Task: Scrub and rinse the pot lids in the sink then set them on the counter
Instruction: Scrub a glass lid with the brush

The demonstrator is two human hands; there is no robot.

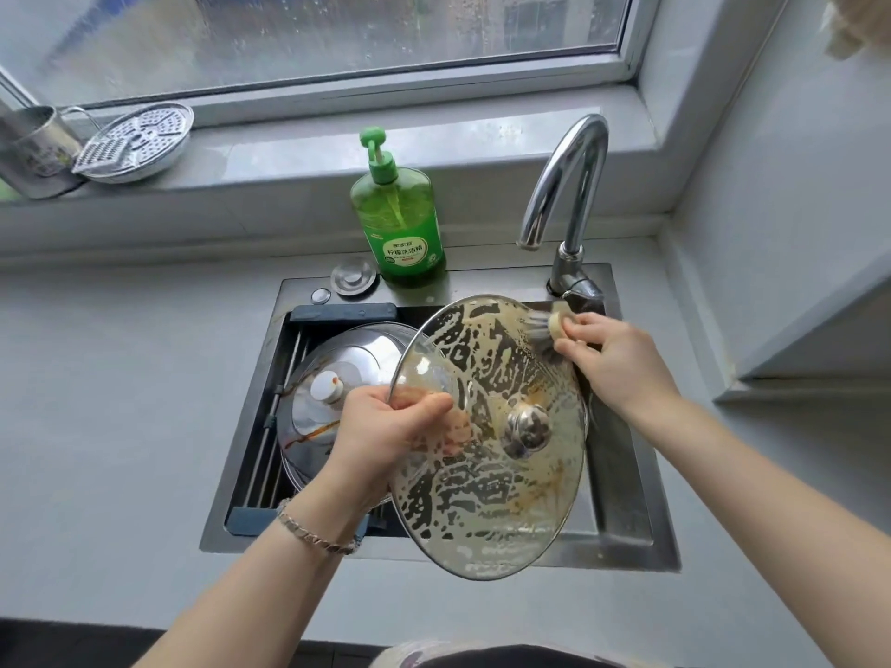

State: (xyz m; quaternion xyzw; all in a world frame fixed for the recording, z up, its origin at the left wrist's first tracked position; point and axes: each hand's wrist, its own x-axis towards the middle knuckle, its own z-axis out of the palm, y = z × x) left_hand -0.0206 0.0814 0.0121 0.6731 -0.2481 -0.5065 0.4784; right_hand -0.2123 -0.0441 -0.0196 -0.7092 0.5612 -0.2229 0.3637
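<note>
Scrub step, glass lid [482,368]. It hangs tilted over the sink [622,537], foam across the whole face, brown streaks near the knob [528,429] and the lower edge.

My left hand [385,426] clamps the lid's left rim: thumb on the near face, fingers curled behind the glass. My right hand [612,359] is wrapped round the brush [547,325], bristles touching the rim just left of my right fingertips.

Steel lid [337,378] lies in the sink just beyond my left fingers. It looks stained and not yet scrubbed.

Notes for doing this well:
- Soapy glass is slick, so keep the left pinch firm and low over the sink.
- Work the rim all the way round, turning the lid with the left hand instead of reaching.
- Go hard on the brown patches by the knob, since foam hides residue.
- Press toward my left fingers behind the glass so they back up the stroke.
- Tap [573,185] sits just beyond my right fingers and I see no water from it. Rinse there next.
</note>
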